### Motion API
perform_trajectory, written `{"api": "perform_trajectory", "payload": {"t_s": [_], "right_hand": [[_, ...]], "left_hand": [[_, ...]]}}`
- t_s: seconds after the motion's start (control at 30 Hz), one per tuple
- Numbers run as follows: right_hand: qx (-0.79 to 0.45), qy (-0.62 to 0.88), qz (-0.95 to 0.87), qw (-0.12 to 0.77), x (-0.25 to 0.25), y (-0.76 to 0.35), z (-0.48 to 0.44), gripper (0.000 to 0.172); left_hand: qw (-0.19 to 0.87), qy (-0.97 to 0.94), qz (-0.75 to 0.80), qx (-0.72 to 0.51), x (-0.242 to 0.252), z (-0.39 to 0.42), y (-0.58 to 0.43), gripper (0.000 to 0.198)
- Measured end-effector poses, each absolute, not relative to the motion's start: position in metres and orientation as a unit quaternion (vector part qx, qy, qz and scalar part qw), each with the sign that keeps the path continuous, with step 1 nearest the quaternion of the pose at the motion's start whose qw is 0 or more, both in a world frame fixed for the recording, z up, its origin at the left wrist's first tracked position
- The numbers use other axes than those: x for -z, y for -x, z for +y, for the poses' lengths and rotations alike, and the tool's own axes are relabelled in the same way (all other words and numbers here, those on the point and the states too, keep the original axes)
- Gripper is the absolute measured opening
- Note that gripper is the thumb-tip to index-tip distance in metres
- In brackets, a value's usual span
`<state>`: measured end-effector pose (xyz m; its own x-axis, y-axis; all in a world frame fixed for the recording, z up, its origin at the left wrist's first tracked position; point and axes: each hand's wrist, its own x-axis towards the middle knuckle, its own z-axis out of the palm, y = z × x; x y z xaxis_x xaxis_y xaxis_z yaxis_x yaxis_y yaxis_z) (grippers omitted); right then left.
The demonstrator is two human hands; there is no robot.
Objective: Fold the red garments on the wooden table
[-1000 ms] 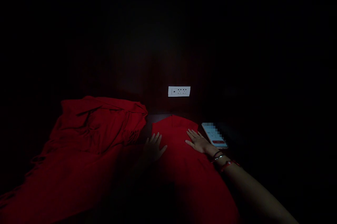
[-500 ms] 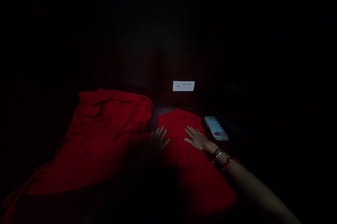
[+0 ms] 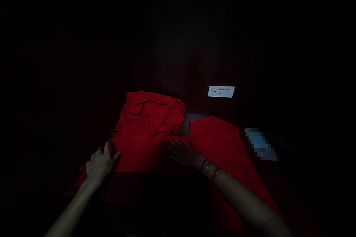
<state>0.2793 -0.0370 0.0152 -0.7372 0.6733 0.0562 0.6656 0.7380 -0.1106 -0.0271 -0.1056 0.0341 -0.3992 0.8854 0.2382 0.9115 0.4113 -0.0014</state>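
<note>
A red fringed scarf [image 3: 139, 153] lies across the dark surface, its left part bunched and folded back on itself with tassels showing. At the scarf's left edge rests my left hand [image 3: 100, 163], thumb spread from the fingers, the other fingers partly bent near the fringe. My right hand [image 3: 182, 153] lies flat with spread fingers on the shaded middle stretch of the scarf. It wears bracelets [image 3: 205, 166] at the wrist. To the right of that hand a smooth, flat red panel of cloth [image 3: 218, 140] runs toward me under my forearm.
A white wall socket [image 3: 221, 91] is set in the dark wall behind the cloth. A pixelated pale phone-like object [image 3: 261, 144] lies to the right of the red panel. Most of the surroundings are too dark to make out.
My left hand has moved left from the middle of the cloth to its fringed left edge. My right hand has shifted left off the smooth panel. The view has turned left.
</note>
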Motion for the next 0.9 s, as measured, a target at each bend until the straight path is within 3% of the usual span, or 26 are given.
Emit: {"api": "perform_trajectory", "payload": {"t_s": [0.1, 0.33, 0.43, 0.6, 0.9], "right_hand": [[-0.049, 0.357, -0.933, 0.023, -0.011, -0.277, -0.033, 0.056], [-0.006, 0.325, -0.94, 0.1, -0.027, -0.261, -0.031, 0.06], [-0.007, 0.296, -0.952, 0.079, -0.017, -0.253, -0.036, 0.053], [-0.039, 0.278, -0.958, 0.066, -0.013, -0.248, -0.033, 0.051], [-0.053, 0.365, -0.928, 0.057, -0.041, -0.3, -0.042, 0.059]], "left_hand": [[0.041, 0.575, -0.817, 0.017, -0.04, -0.098, 0.039, 0.048], [0.165, 0.541, -0.822, 0.065, -0.087, -0.094, 0.039, 0.04], [0.209, 0.532, -0.82, 0.022, -0.084, -0.101, 0.032, 0.04], [0.119, 0.516, -0.846, -0.07, -0.065, -0.1, 0.019, 0.034], [0.216, 0.686, -0.677, 0.153, -0.016, -0.075, -0.024, 0.052]]}}
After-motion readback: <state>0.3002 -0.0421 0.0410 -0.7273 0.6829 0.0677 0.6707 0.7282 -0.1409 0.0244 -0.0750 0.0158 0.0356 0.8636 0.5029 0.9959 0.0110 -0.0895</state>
